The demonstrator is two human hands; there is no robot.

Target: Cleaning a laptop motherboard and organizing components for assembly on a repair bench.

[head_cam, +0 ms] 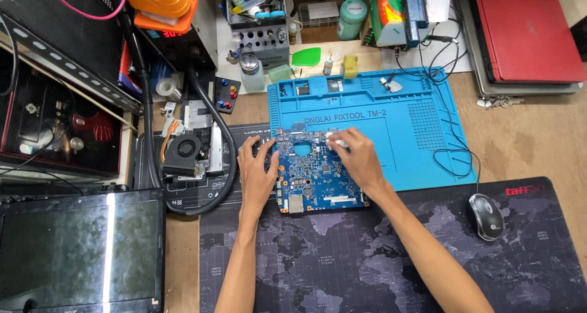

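**Two bare hands on a blue circuit board**

A flat blue rectangular circuit board (315,175), studded with small chips, lies across the near edge of a ridged blue silicone work mat (422,123) and a dark map-printed desk pad (367,258) on the wooden table (532,141). The left hand (257,169) rests spread flat on the board's left edge. The right hand (358,157) curls around a small pale object (337,143), too hidden to identify. A glossy grey computer mouse (485,215) sits well to the right.

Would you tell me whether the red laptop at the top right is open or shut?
Shut: the red laptop lies flat, lid down, atop a grey laptop.
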